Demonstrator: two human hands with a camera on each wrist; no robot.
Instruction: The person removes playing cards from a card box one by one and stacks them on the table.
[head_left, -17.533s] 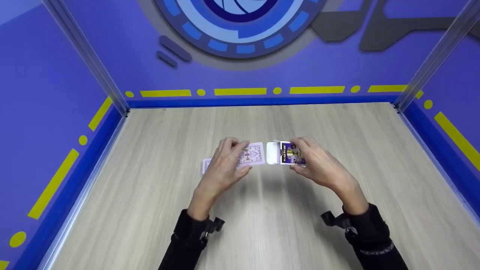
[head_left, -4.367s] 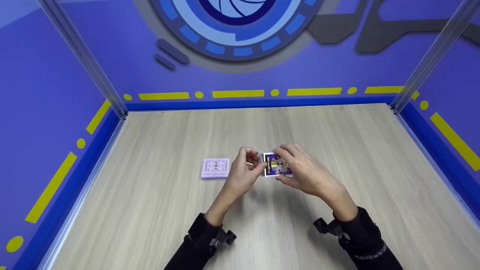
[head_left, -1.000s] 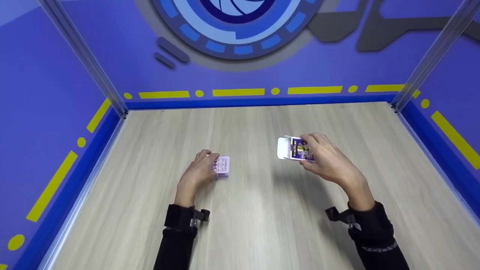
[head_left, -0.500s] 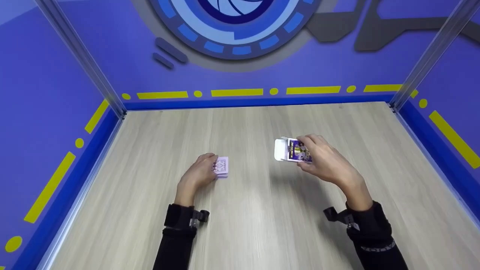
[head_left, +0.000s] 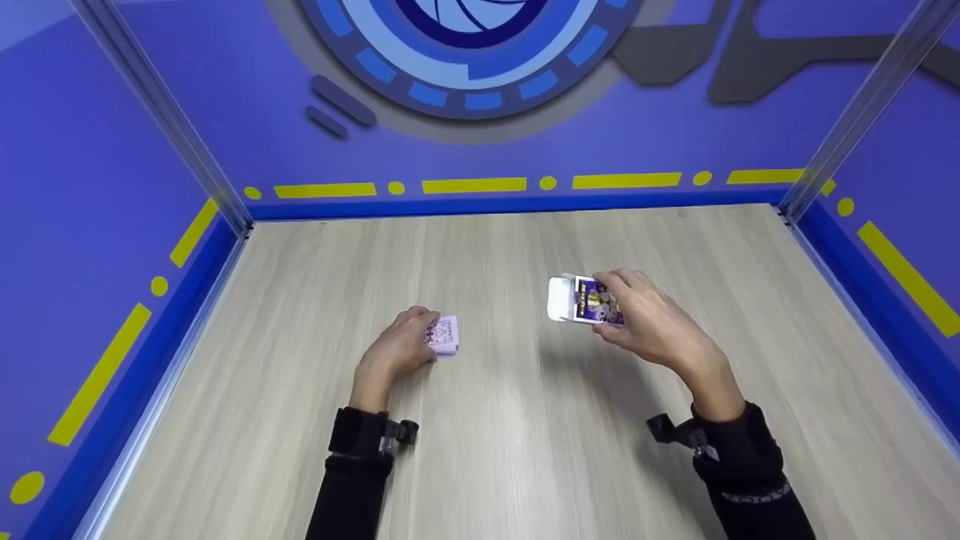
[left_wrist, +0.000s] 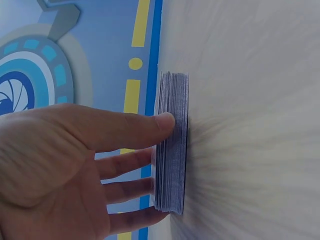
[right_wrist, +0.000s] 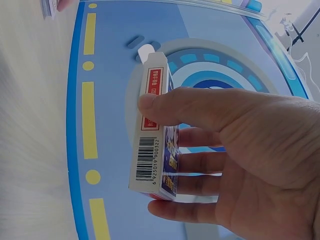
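My left hand (head_left: 397,341) grips a deck of playing cards (head_left: 445,334) with pink-and-white patterned backs, at or just above the tabletop. In the left wrist view the thumb presses one long edge of the deck (left_wrist: 175,165) and the fingers reach round the other side; the stack's edges are slightly uneven. My right hand (head_left: 660,322) holds a purple-and-white card box (head_left: 595,301) above the table, its white flap (head_left: 559,298) folded out to the left. In the right wrist view the thumb lies on the box's narrow side (right_wrist: 146,135), which bears a barcode. The box's inside is hidden.
The light wood tabletop (head_left: 487,435) is bounded by blue panels, with the back wall (head_left: 480,165) behind the hands and side walls (head_left: 112,262) at left and right. Metal posts (head_left: 176,127) stand at the corners.
Earlier my left hand was at the box's open end while the deck lay on the table. It has since moved left and taken hold of the deck, now turned slightly. The box moved right.
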